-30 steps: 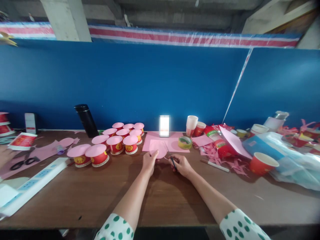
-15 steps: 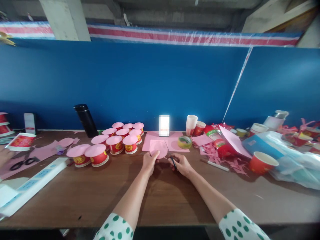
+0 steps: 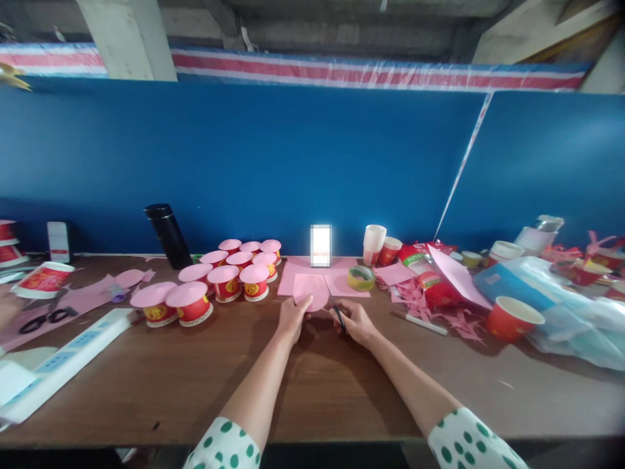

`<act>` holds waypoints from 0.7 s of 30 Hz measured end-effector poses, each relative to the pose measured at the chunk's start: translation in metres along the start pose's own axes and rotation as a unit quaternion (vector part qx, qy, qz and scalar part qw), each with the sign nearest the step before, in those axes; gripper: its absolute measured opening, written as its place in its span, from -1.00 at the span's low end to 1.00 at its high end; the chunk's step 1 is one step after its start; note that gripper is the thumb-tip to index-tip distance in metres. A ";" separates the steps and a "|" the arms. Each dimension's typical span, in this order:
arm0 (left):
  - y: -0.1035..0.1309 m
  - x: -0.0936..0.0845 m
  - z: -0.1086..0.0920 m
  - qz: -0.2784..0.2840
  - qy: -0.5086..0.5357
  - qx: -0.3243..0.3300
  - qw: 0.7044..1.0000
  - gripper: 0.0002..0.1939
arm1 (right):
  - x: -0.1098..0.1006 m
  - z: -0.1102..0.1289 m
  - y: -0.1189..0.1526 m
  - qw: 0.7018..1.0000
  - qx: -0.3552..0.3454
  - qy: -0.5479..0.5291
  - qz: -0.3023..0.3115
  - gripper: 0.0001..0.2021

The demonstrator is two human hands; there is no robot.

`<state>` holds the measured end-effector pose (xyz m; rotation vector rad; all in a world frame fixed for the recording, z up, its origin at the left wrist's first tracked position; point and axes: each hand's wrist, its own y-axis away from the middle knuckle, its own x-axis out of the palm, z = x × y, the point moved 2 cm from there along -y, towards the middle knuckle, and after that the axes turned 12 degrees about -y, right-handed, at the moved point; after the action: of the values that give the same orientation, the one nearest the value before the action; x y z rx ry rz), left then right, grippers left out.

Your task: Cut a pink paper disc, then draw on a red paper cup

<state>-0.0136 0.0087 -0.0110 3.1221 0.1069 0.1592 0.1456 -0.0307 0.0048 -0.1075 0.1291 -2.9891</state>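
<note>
My left hand (image 3: 293, 318) pinches the lower left edge of a round pink paper disc (image 3: 312, 291), thumb on top. My right hand (image 3: 355, 320) is closed around dark-handled scissors (image 3: 338, 315), whose blades point up along the disc's right edge. Under and behind the disc lies a flat pink paper sheet (image 3: 288, 268). A roll of yellow-green tape (image 3: 361, 279) rests on the sheet's right side. Left of my hands stand several red paper cups (image 3: 224, 290) topped with pink paper discs (image 3: 186, 294).
A power strip (image 3: 68, 361) and another pair of scissors (image 3: 47, 318) are at left, beside another person's blurred hand (image 3: 7, 309). A black flask (image 3: 168, 236) stands behind. At right are a white marker (image 3: 420, 322), a red cup (image 3: 513, 319) and plastic bags (image 3: 561, 306).
The pink disc has shifted slightly right between my hands, against the scissors. At far left, the other person's red cup has moved a little to the right.
</note>
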 end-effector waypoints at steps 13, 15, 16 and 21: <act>0.001 0.000 -0.003 -0.008 0.000 -0.005 1.000 -0.61 | -0.001 -0.005 -0.002 1.000 0.002 -0.001 -0.006 -0.62; 0.001 0.001 -0.004 -0.011 0.000 -0.006 1.000 -0.62 | -0.001 -0.005 -0.002 1.000 0.003 0.001 -0.003 -0.63; 0.001 0.001 -0.004 -0.012 0.000 -0.005 1.000 -0.62 | -0.001 -0.005 -0.002 1.000 0.003 0.003 -0.002 -0.63; 0.001 0.001 -0.004 -0.013 -0.005 -0.001 1.000 -0.64 | 0.000 -0.003 -0.001 1.000 0.005 0.010 -0.004 -0.63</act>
<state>-0.0131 0.0076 -0.0074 3.1180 0.1457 0.1433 0.1456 -0.0294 0.0019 -0.0779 0.1157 -2.9991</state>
